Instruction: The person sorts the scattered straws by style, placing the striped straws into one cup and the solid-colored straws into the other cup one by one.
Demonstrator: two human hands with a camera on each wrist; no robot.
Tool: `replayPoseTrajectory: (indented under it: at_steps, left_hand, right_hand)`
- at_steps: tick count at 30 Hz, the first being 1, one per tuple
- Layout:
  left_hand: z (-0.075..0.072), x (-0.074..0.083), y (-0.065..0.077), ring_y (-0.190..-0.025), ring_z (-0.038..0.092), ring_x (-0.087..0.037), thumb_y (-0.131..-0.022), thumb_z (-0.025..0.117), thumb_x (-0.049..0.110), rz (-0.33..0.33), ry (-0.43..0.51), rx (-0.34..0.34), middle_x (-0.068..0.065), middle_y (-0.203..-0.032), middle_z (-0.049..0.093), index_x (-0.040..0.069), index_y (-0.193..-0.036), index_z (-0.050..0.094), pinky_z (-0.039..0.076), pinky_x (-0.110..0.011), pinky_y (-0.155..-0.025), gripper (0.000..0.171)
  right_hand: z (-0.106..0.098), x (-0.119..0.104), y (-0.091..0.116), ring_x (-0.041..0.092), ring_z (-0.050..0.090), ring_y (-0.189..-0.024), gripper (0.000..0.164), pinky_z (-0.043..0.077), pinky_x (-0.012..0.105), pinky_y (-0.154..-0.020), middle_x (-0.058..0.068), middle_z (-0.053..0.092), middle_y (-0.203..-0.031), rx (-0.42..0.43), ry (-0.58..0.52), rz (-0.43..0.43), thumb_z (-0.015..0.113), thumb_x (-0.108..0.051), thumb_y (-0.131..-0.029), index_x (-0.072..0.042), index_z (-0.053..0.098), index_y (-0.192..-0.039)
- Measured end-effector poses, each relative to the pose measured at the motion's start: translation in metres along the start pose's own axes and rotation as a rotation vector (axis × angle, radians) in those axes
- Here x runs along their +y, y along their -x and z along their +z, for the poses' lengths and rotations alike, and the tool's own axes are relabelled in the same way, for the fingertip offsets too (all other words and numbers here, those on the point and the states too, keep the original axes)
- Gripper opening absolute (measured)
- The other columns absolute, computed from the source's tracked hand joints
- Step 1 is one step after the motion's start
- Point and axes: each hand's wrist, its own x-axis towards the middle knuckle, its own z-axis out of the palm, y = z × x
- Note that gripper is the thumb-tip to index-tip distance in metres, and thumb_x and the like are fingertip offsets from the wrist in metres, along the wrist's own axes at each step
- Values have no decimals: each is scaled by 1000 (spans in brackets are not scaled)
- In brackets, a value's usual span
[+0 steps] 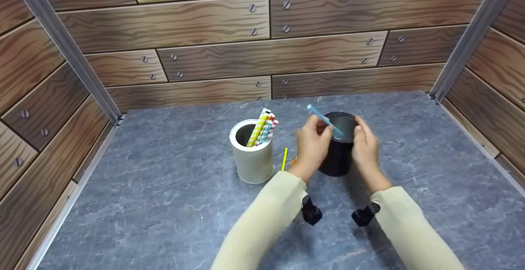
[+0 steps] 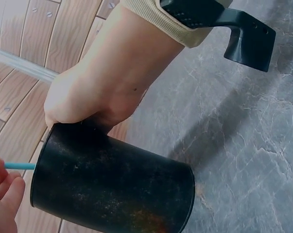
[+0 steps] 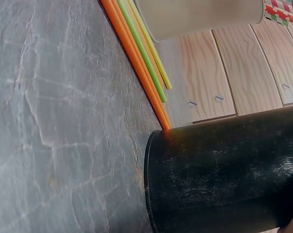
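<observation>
Between thumb and fingers, my left hand pinches a plain light-blue straw. The straw slants down into the mouth of a black cylindrical can, which stands on the table. My right hand holds that can by its right side near the rim. In the left wrist view, the straw enters the mouth of the can, gripped at the rim by the right hand. Left of the hands stands a white can with several patterned paper straws leaning in it.
Plain straws lie on the table between the two cans: orange, green and yellow, mostly hidden by the left forearm in the head view. Wood-patterned walls bound the grey marbled table at the back and sides.
</observation>
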Motion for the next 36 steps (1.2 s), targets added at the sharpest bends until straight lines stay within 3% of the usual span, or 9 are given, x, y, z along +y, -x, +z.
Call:
replayPoseTrajectory:
  at_steps: [3, 12, 20, 29, 36]
  left_hand:
    - [1, -1, 1, -75, 67, -11, -79, 67, 3, -19, 6, -3, -7, -84, 71, 3, -88, 63, 48, -11, -67, 10]
    - [1, -4, 3, -73, 66, -10, -78, 66, 1, 11, 26, 12, -8, -82, 70, 2, -84, 63, 48, -11, -66, 7]
    - [-9, -9, 8, -73, 65, -9, -79, 66, 2, -16, 56, 10, -7, -82, 69, 2, -84, 63, 49, -13, -67, 6]
    - [-30, -31, 17, -75, 65, -13, -80, 65, 1, -51, 19, 23, -8, -83, 68, 2, -84, 62, 50, -16, -68, 6]
    - [-50, -56, 31, -76, 66, -15, -79, 65, 3, -50, -104, -6, -9, -85, 70, 3, -85, 64, 51, -18, -69, 5]
  right_hand:
    - [0, 1, 0, 28, 38, -131, 39, 28, 35, -109, 20, 45, -137, 0, 0, -4, 37, -8, -97, 5, 47, -132]
    - [0, 1, -1, 28, 39, -130, 39, 28, 36, -108, 20, 46, -136, 6, -1, -11, 37, -7, -96, 6, 47, -131]
    - [0, 1, 0, 30, 39, -130, 39, 28, 36, -109, 21, 45, -136, 10, 13, -13, 37, -8, -96, 6, 48, -131]
    - [-1, 2, 0, 29, 38, -131, 39, 27, 35, -109, 20, 45, -137, 8, 27, -19, 36, -8, -96, 6, 47, -131]
    - [0, 0, 1, 30, 37, -131, 39, 27, 36, -109, 21, 45, -136, 1, 10, -10, 35, -8, -96, 7, 46, -131]
